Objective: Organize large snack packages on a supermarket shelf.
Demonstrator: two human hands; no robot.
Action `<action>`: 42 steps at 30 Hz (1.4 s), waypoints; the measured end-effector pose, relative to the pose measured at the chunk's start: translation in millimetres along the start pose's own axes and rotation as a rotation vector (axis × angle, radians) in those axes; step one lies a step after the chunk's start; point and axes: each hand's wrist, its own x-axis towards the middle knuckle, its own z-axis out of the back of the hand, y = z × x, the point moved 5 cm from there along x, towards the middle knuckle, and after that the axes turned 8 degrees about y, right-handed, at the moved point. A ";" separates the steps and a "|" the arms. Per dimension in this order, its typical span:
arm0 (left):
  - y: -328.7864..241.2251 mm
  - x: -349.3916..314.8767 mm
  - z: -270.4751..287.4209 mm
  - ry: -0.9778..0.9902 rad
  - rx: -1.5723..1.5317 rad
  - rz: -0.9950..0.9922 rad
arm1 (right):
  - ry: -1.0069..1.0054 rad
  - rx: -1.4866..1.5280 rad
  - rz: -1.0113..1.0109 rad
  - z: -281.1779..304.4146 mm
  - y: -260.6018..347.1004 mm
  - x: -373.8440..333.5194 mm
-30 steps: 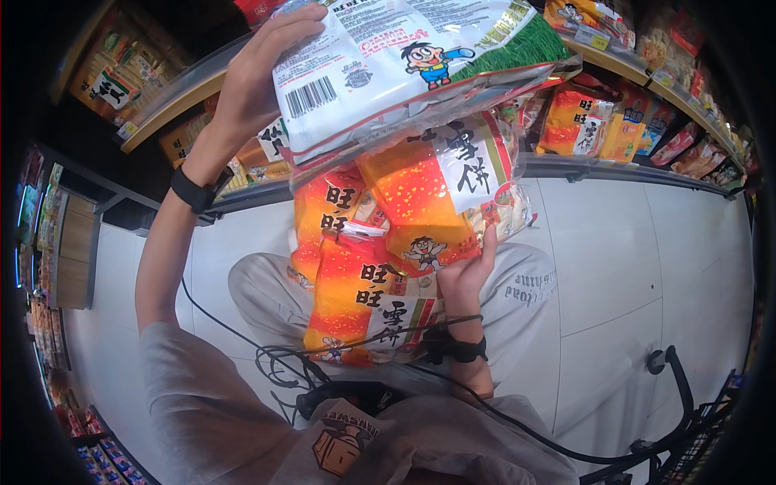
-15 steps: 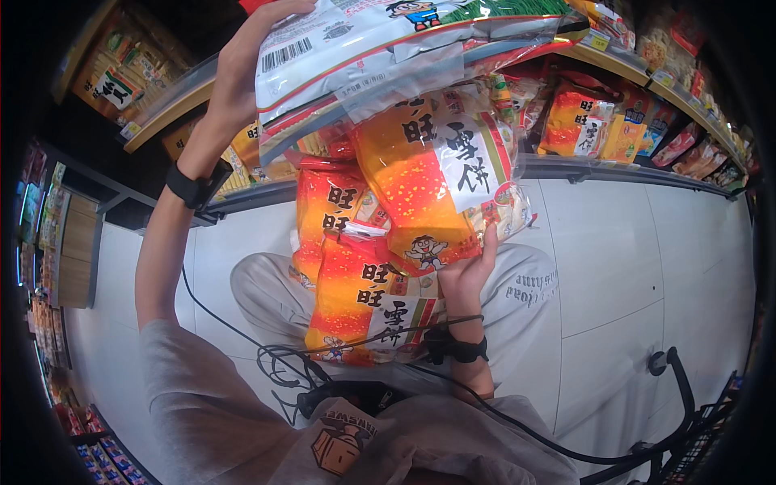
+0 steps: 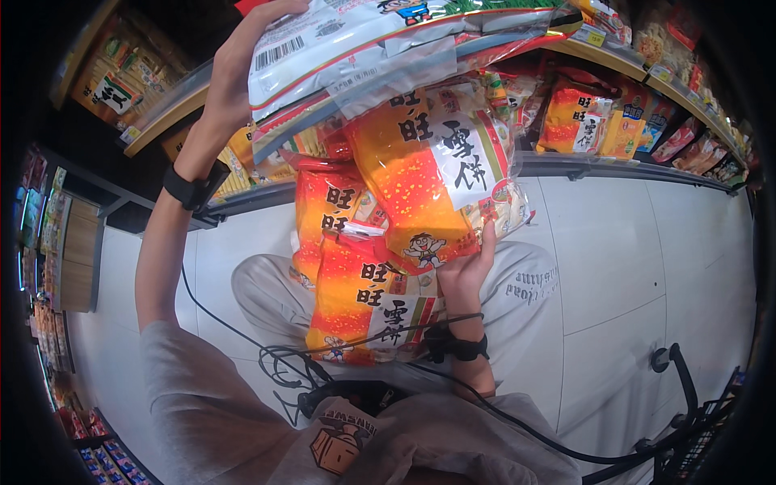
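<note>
Near the top edge, my left hand [image 3: 240,73] is closed around the left end of a large white snack bag [image 3: 339,61] with a green strip, raised above the lower shelf. My right hand [image 3: 464,275] grips the lower right corner of an orange-and-red rice cracker bag [image 3: 412,186], thumb up along its side and other fingers hidden beneath. This bag tilts, its upper end under the white bag. Two similar bags, a rear rice cracker bag [image 3: 319,206] and a front rice cracker bag [image 3: 347,299], rest on or between my crossed legs.
A shelf [image 3: 614,61] curves across the back, and a lower shelf [image 3: 630,166] carries more snack bags, including an orange cracker bag [image 3: 572,117]. Black cables [image 3: 295,360] trail across my lap. A dark metal frame [image 3: 687,396] stands at right on the tiled floor [image 3: 614,250].
The white bag and my left hand have shifted slightly up and left. The upper end of the orange bag in my right hand has moved slightly left.
</note>
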 end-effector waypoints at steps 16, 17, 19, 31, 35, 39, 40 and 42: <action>9.7 0.7 21.3 -0.051 0.548 -0.225 | 0.057 -0.027 0.011 -5.0 3.8 -1.0; 0.6 0.8 24.6 -0.066 0.679 -0.226 | 0.079 -0.018 -0.007 -4.5 1.7 -0.2; 6.5 0.0 30.9 -0.069 0.874 -0.171 | 0.066 -0.013 0.004 -3.3 3.0 1.1; 59.1 26.5 49.1 -0.023 1.301 0.059 | 0.062 -0.001 0.001 1.4 1.5 2.7; 74.5 48.2 40.1 0.060 1.405 0.011 | 0.052 -0.037 -0.003 -8.0 0.9 0.4; 73.0 86.9 9.1 0.207 1.455 -0.040 | 0.067 -0.002 -0.032 -1.8 0.6 1.7; 64.5 98.7 -3.2 0.214 1.483 -0.056 | 0.054 -0.005 -0.030 -1.9 2.2 1.3; 43.4 123.3 -21.3 0.197 1.296 -0.133 | 0.058 -0.001 -0.031 -1.4 1.3 2.4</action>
